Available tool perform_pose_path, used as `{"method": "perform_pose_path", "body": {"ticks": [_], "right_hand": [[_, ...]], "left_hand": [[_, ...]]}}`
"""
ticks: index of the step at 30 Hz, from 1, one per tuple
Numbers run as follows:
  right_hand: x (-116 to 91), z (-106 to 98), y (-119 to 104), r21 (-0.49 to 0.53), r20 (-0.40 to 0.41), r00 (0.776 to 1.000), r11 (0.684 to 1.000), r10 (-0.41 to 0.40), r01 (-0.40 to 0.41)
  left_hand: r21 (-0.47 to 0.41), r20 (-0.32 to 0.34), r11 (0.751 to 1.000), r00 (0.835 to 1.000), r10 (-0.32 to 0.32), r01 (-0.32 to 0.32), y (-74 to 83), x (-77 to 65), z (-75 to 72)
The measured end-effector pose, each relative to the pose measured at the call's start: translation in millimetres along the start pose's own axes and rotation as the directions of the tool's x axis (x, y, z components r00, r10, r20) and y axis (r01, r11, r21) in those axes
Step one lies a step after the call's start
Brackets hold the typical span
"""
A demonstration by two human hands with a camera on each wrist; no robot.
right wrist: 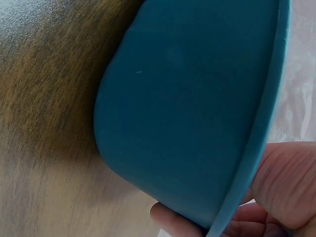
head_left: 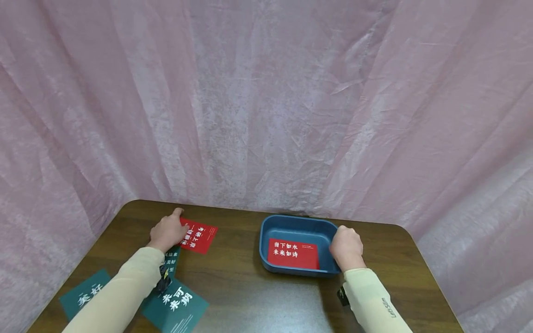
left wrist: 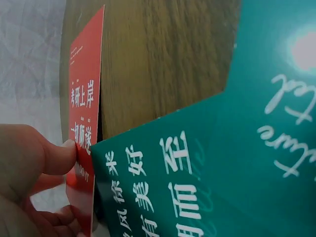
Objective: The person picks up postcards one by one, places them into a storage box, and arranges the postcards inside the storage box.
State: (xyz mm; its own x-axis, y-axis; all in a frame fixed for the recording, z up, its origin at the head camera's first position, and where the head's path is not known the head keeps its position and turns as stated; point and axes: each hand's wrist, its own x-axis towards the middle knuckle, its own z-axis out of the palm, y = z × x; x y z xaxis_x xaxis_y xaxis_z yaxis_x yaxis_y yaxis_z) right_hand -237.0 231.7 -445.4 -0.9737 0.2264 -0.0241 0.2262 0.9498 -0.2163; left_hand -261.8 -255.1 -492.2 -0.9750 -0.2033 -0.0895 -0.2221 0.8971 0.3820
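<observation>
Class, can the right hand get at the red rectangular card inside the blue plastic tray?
Probably yes: the red card lies uncovered nearby, though the right hand must first release the tray's rim.

Left grip (head_left: 168,230) partly hides red card (head_left: 201,237); lower green card (head_left: 178,309) cut off.

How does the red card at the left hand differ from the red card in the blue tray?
The left red card is pinched in the left grip; the tray red card lies inside the blue tray, untouched. In the head view, the left red card's writing runs sideways, the tray red card's roughly upright. Both carry white writing.
</observation>
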Motion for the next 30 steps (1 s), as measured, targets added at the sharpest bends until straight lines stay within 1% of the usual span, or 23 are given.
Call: {"method": "perform_pose_path", "body": {"ticks": [4, 8, 10, 11, 12, 13, 14, 15, 17, 18, 19, 20, 21, 22, 24, 27, 30], "right_hand": [[0, -1, -1, 0.0, -0.006, 1.0, 1.0, -0.005, 0.005], [1, 1, 0, -0.003, -0.009, 1.0, 1.0, -0.001, 0.001], [2, 1, 0, -0.005, -0.006, 1.0, 1.0, 0.002, -0.002], [2, 2, 0, -0.005, -0.004, 1.0, 1.0, 0.003, -0.003], [2, 2, -1, -0.004, -0.001, 1.0, 1.0, 0.003, -0.003], [2, 2, -1, -0.003, 0.001, 1.0, 1.0, 0.003, -0.003], [2, 2, -1, -0.003, 0.001, 1.0, 1.0, 0.004, -0.004], [2, 2, 0, -0.002, 0.0, 1.0, 1.0, 0.005, -0.005], [1, 2, 0, -0.001, 0.003, 1.0, 1.0, 0.009, -0.009], [1, 2, 0, -0.002, 0.002, 1.0, 1.0, 0.01, -0.01], [1, 2, 1, -0.002, 0.004, 1.0, 1.0, 0.013, -0.013], [1, 2, 1, -0.002, 0.004, 1.0, 1.0, 0.011, -0.011], [1, 1, 2, -0.003, 0.005, 1.0, 1.0, 0.008, -0.008], [1, 2, 3, -0.003, 0.007, 1.0, 1.0, 0.005, -0.005], [0, 2, 4, -0.001, 0.003, 1.0, 1.0, -0.003, 0.003], [0, 4, 5, -0.005, 0.002, 1.0, 1.0, -0.006, 0.006], [1, 3, 7, -0.013, -0.001, 1.0, 1.0, 0.0, 0.0]], "left_hand": [[0.046, 0.04, 0.999, 0.999, 0.002, -0.004, 5.1, 0.3, 1.2], [0.1, 0.04, 0.995, 0.999, -0.003, -0.001, 11.4, -2.2, -0.4], [0.146, 0.027, 0.989, 0.999, 0.025, -0.029, 13.6, -3.2, -2.4], [0.169, 0.013, 0.984, 0.998, 0.056, -0.057, 14.6, -3.5, -3.7], [0.183, 0.003, 0.978, 0.995, 0.1, -0.099, 15.7, -3.3, -5.4], [0.191, 0.005, 0.969, 0.987, 0.158, -0.156, 17.5, -2.7, -7.4], [0.191, 0.015, 0.957, 0.976, 0.218, -0.217, 19.2, -1.7, -9.1], [0.173, 0.037, 0.944, 0.959, 0.28, -0.282, 21.7, -0.7, -11.0], [0.109, 0.108, 0.914, 0.918, 0.381, -0.391, 27.9, 2.0, -13.1], [0.073, 0.154, 0.9, 0.897, 0.415, -0.429, 31.4, 3.1, -13.3], [0.039, 0.2, 0.892, 0.878, 0.434, -0.45, 35.3, 4.1, -12.4], [0.014, 0.237, 0.889, 0.865, 0.442, -0.458, 39.0, 5.2, -10.8], [0.004, 0.264, 0.888, 0.857, 0.442, -0.46, 42.8, 5.9, -9.2], [0.014, 0.282, 0.889, 0.855, 0.436, -0.458, 46.3, 6.7, -7.3], [0.055, 0.297, 0.885, 0.854, 0.428, -0.462, 51.7, 8.6, -2.9], [0.12, 0.303, 0.881, 0.862, 0.406, -0.457, 59.0, 11.2, 1.2], [0.159, 0.319, 0.881, 0.868, 0.381, -0.445, 65.8, 12.8, 2.8]]}}
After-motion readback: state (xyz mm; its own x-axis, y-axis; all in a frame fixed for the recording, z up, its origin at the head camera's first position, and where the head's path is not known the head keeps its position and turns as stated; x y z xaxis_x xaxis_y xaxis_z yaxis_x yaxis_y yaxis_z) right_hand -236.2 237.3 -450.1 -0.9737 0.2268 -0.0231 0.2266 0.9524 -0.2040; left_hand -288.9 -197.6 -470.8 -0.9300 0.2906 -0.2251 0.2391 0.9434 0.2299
